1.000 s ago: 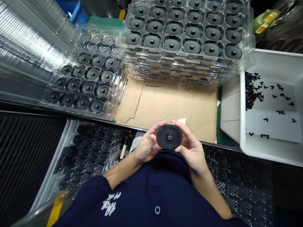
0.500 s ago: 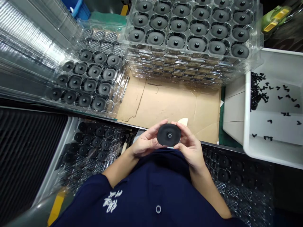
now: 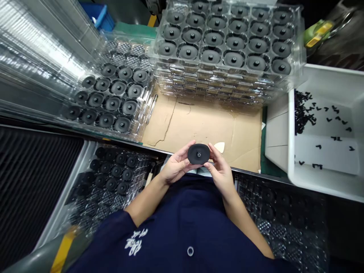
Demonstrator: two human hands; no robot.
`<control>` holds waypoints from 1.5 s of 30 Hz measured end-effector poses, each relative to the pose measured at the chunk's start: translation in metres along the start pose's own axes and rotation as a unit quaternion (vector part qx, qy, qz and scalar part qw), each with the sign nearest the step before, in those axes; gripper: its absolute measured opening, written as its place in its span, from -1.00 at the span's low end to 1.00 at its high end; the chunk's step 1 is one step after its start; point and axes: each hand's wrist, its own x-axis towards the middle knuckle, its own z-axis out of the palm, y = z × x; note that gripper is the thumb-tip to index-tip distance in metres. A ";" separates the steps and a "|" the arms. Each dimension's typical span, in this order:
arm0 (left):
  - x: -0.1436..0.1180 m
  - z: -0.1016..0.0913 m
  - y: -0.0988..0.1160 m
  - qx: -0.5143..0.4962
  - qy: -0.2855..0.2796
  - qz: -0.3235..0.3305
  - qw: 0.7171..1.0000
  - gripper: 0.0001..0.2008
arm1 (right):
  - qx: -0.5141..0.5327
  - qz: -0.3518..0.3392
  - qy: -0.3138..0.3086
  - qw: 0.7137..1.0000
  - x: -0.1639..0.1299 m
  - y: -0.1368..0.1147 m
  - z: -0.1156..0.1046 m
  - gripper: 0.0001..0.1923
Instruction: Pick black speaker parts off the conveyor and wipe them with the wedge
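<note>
A round black disc (image 3: 193, 155) with a small raised hub at its centre is held in front of my body, its hub side facing me. My left hand (image 3: 178, 165) grips its left edge between thumb and fingers. On the other side, my right hand (image 3: 219, 170) has its thumb and fingertips at the disc's right edge. Below the disc lies the front edge of a cardboard sheet (image 3: 204, 125), with a small pale pointed piece (image 3: 220, 147) on it, close to my right fingers.
Stacked clear trays (image 3: 210, 70) of similar discs stand at the back. Another tray (image 3: 136, 127), partly filled, lies left. A white bin (image 3: 291, 151) with small black clips is on the right. More disc trays (image 3: 113, 197) sit below the bench edge at both sides.
The disc and both hands have shifted slightly left and up in view. My right fingers look a little straighter at the disc's edge. The camera view has shifted slightly.
</note>
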 end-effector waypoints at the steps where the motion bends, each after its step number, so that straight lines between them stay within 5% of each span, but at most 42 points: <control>1: -0.001 -0.001 0.000 -0.001 0.006 0.004 1.000 -0.52 | -0.014 -0.005 -0.002 1.000 0.001 0.000 0.001 -0.46; 8: -0.014 -0.005 -0.002 0.002 0.037 0.026 0.999 -0.46 | -0.121 -0.090 -0.025 0.988 0.005 -0.007 0.008 -0.30; 15: -0.013 0.001 0.000 0.029 0.043 0.015 0.999 -0.47 | -0.207 -0.180 0.065 0.960 0.004 -0.019 0.012 -0.40; 20: -0.009 0.010 0.000 0.035 0.009 0.018 0.999 -0.50 | -0.252 -0.215 0.124 0.935 -0.001 -0.029 0.000 -0.37; 23: -0.008 0.009 -0.002 0.054 0.042 0.032 0.997 -0.63 | -0.276 -0.231 0.158 0.920 -0.003 -0.036 -0.013 -0.36; 26: -0.011 0.004 -0.001 0.078 0.076 0.040 0.993 -0.93 | -0.298 -0.234 0.192 0.905 -0.004 -0.045 -0.027 -0.38; 38: -0.007 0.004 -0.004 0.154 0.119 -0.047 0.980 -0.78 | -0.309 -0.200 0.281 0.887 -0.019 -0.056 -0.068 -0.36; 45: 0.011 0.016 -0.016 0.207 0.075 -0.098 0.971 -0.77 | -0.366 -0.155 0.306 0.865 -0.030 -0.059 -0.082 -0.37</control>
